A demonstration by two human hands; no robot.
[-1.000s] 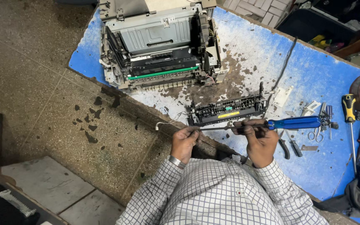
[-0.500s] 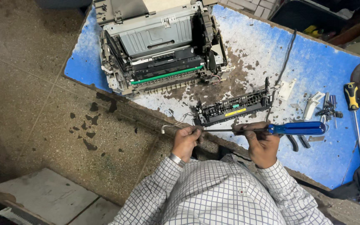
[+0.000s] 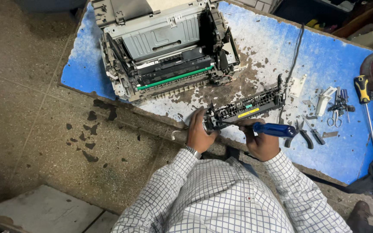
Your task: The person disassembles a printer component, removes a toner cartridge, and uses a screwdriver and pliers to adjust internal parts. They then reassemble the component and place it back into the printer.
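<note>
Lying between both hands (image 3: 232,136): black assembly (image 3: 247,108)

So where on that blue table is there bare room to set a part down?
Bare patches on the blue table: between the opened printer and the black cable, and the near right stretch below the pliers. Crowded: the right edge, with scissors and yellow-handled screwdriver, and around the long black assembly under both hands.

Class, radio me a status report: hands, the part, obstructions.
Left hand grips black printer assembly. Right hand holds blue-handled screwdriver against it. Nothing blocking.
</note>
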